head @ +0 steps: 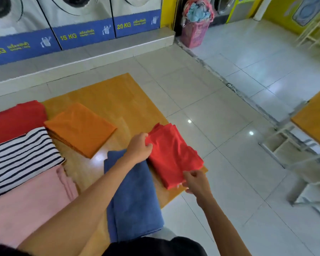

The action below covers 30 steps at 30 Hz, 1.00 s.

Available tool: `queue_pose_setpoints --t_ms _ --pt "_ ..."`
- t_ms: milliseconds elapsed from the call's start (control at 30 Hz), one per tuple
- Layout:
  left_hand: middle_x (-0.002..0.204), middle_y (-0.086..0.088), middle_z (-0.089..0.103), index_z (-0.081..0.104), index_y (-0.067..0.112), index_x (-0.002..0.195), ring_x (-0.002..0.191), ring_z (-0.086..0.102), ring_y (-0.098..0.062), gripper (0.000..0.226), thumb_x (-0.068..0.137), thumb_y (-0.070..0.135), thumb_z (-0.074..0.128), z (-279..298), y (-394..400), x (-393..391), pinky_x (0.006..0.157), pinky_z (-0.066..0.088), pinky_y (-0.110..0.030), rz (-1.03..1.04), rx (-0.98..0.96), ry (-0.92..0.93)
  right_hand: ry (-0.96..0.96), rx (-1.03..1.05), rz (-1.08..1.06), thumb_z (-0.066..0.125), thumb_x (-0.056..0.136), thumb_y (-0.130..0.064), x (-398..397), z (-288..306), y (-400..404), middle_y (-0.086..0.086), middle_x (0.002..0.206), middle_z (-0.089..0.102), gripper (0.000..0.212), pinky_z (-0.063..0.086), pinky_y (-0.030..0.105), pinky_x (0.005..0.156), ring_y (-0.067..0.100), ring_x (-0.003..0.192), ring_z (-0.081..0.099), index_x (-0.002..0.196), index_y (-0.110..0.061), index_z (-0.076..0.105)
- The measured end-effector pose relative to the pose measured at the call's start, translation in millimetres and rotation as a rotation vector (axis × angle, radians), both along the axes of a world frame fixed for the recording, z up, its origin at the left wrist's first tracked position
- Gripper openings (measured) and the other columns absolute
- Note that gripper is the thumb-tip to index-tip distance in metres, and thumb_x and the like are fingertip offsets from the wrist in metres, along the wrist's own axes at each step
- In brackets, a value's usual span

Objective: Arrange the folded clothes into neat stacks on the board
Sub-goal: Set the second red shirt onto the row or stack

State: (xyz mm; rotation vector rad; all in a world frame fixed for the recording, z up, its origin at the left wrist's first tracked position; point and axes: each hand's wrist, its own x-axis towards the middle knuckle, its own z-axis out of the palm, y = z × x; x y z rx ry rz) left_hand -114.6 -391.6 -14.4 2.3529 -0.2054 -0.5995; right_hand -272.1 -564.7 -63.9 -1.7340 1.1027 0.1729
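A wooden board (107, 93) lies on the tiled floor. At its right edge rests a folded red cloth (174, 154). My left hand (139, 147) grips that cloth's far left edge, and my right hand (196, 182) pinches its near corner. A folded blue towel (135, 200) lies just left of it, under my left forearm. A folded orange cloth (79, 128) sits mid-board. On the left lie a larger red cloth (15, 121), a striped garment (20, 156) and a pink cloth (30, 204), overlapping one another.
Washing machines (78, 24) on a raised step line the far side. A pink laundry basket (196, 24) full of clothes stands at the back. A metal-framed stool with a wooden top (314, 117) is on the right. Glossy floor tiles surround the board.
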Motion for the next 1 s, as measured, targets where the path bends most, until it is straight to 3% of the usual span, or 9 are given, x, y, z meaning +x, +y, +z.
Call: queue_pose_setpoints --t_ms 100,200,333,400,533,667,733,833,1000 --pt "0.138 -0.015 0.056 0.05 0.003 0.138 0.126 0.054 -0.03 0.072 0.086 0.051 0.063 -20 -28 26 0.101 0.044 -0.035 0.018 0.138 0.054 0.041 -0.003 -0.064 0.06 0.081 -0.036 2 -12 -15 0.013 0.076 0.073 0.036 0.063 0.043 0.071 0.028 0.072 0.073 0.091 -0.002 0.066" --pt "0.139 -0.015 0.054 0.047 0.005 0.138 0.128 0.052 -0.033 0.1 0.071 0.079 0.058 -38 -46 35 0.104 0.043 -0.043 -0.008 0.29 0.096 -0.04 0.065 -0.131 0.061 0.073 -0.043 8 -24 -18 0.005 0.082 0.068 0.051 0.061 0.041 0.071 0.023 0.074 0.069 0.109 -0.006 0.059" --pt "0.136 -0.013 0.056 0.048 0.008 0.135 0.127 0.053 -0.033 0.113 0.058 0.09 0.056 -44 -54 33 0.105 0.041 -0.048 0.042 0.37 0.112 -0.065 0.315 -0.24 0.074 0.078 -0.049 22 -33 -25 0.0 0.116 0.07 0.06 0.059 0.05 0.093 0.023 0.106 0.068 0.128 -0.02 0.057" --pt "0.127 -0.01 0.065 0.059 0.011 0.125 0.119 0.06 -0.031 0.105 0.053 0.088 0.059 -46 -53 37 0.099 0.049 -0.043 0.056 0.315 0.178 -0.121 0.445 -0.26 0.079 0.077 -0.051 28 -28 -29 -0.004 0.115 0.074 0.055 0.06 0.044 0.091 0.018 0.107 0.07 0.123 -0.024 0.066" --pt "0.107 -0.002 0.074 0.074 0.022 0.103 0.102 0.069 -0.024 0.073 0.058 0.079 0.065 -30 -50 44 0.091 0.055 -0.038 0.109 0.07 0.224 -0.258 0.471 -0.248 0.076 0.086 -0.039 41 2 -32 -0.002 0.107 0.074 0.036 0.053 0.031 0.071 0.014 0.092 0.068 0.115 -0.018 0.071" --pt "0.096 0.005 0.078 0.074 0.024 0.093 0.086 0.073 -0.01 0.044 0.075 0.064 0.073 13 -35 36 0.073 0.057 -0.024 0.258 -0.322 0.358 -0.417 0.693 -0.304 0.069 0.093 -0.038 61 45 -26 0.002 0.118 0.076 0.04 0.057 0.037 0.093 0.016 0.108 0.073 0.128 -0.018 0.065" --pt "0.094 0.007 0.079 0.074 0.023 0.096 0.086 0.074 -0.01 0.049 0.074 0.067 0.071 32 -11 25 0.074 0.057 -0.024 0.338 -0.42 0.379 -0.438 0.703 -0.204 0.071 0.092 -0.035 70 64 -16 0.004 0.118 0.076 0.044 0.055 0.042 0.099 0.02 0.111 0.072 0.132 -0.017 0.062" --pt "0.098 0.006 0.078 0.072 0.023 0.103 0.094 0.073 -0.013 0.049 0.076 0.064 0.071 48 41 1 0.083 0.056 -0.03 0.474 -0.52 0.385 -0.435 0.694 -0.015 0.072 0.092 -0.026 76 85 12 0.004 0.118 0.076 0.041 0.058 0.043 0.096 0.02 0.109 0.073 0.132 -0.02 0.061" --pt "0.107 0.001 0.077 0.065 0.023 0.123 0.098 0.074 -0.019 0.064 0.073 0.063 0.073 50 153 -71 0.089 0.057 -0.037 0.748 -0.593 0.38 -0.307 0.8 0.234 0.071 0.093 -0.031 69 92 99 0.006 0.117 0.077 0.037 0.059 0.04 0.092 0.02 0.108 0.074 0.128 -0.018 0.066"
